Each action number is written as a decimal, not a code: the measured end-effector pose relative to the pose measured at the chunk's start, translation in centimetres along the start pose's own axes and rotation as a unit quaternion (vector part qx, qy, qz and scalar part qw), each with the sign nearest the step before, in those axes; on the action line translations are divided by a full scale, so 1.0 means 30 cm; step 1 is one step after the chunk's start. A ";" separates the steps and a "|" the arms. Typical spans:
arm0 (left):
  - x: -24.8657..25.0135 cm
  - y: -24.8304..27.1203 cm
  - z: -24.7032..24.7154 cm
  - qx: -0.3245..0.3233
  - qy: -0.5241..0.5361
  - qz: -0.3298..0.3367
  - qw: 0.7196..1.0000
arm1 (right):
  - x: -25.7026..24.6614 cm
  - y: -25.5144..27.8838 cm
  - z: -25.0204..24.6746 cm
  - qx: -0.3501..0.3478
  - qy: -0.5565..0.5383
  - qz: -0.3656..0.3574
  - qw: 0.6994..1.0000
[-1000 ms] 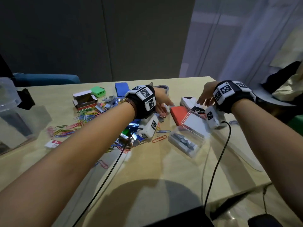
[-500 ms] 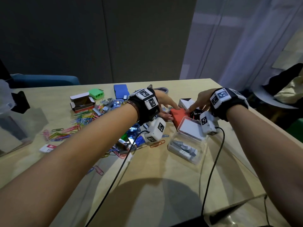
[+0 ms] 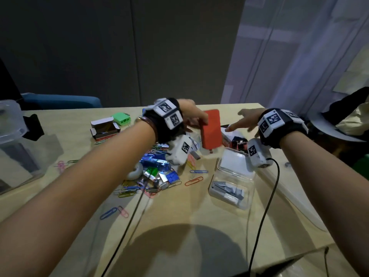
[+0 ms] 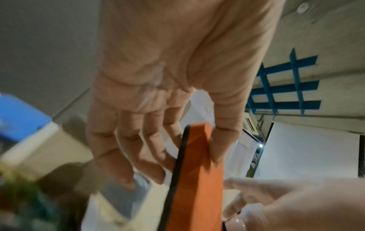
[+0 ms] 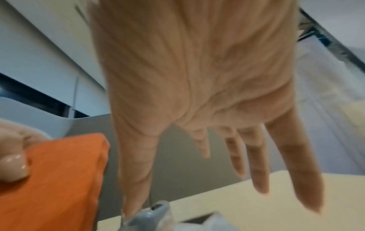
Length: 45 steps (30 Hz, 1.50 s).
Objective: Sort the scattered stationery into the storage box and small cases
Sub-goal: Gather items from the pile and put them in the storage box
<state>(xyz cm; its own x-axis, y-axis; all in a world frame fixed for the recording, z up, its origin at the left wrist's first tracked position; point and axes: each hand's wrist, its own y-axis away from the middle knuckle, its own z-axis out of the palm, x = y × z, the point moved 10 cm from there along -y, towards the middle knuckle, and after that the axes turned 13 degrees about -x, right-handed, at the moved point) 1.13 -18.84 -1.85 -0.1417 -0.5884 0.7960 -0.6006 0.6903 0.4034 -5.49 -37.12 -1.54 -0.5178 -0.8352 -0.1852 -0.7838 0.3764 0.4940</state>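
A flat red case [image 3: 211, 128] stands upright above the table, pinched by my left hand [image 3: 194, 114] between thumb and fingers. The left wrist view shows the case [image 4: 197, 179] edge-on with the thumb on its right face. My right hand [image 3: 242, 120] hovers just right of it with fingers spread and nothing in it. In the right wrist view that hand [image 5: 227, 156] is beside the case [image 5: 59, 179]. A clear small case [image 3: 231, 184] with grey staples sits lid-open below the right wrist. Coloured paper clips and binder clips [image 3: 157, 172] lie heaped under the left wrist.
A large clear storage box [image 3: 12, 140] stands at the far left edge. An open cardboard box [image 3: 104, 128] and a green item [image 3: 121, 119] sit behind the pile. A black-and-white box [image 3: 237, 140] lies under the right hand. Wrist-camera cables trail toward the table's near edge.
The left hand has lifted the red case off the table and tipped it upright. The right hand has come off it and spread its fingers.
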 end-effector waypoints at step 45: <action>-0.386 1.010 -0.653 0.364 0.046 0.004 0.930 | -1.022 -0.057 0.038 0.153 -0.002 -0.282 0.947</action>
<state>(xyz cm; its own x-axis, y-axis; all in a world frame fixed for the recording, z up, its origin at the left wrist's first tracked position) -0.01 17.15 10.00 -0.1006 -0.5233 0.8462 -0.9783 0.2067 0.0115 11.34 -11.69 2.33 0.0112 -0.9368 -0.3496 -0.9984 -0.0296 0.0474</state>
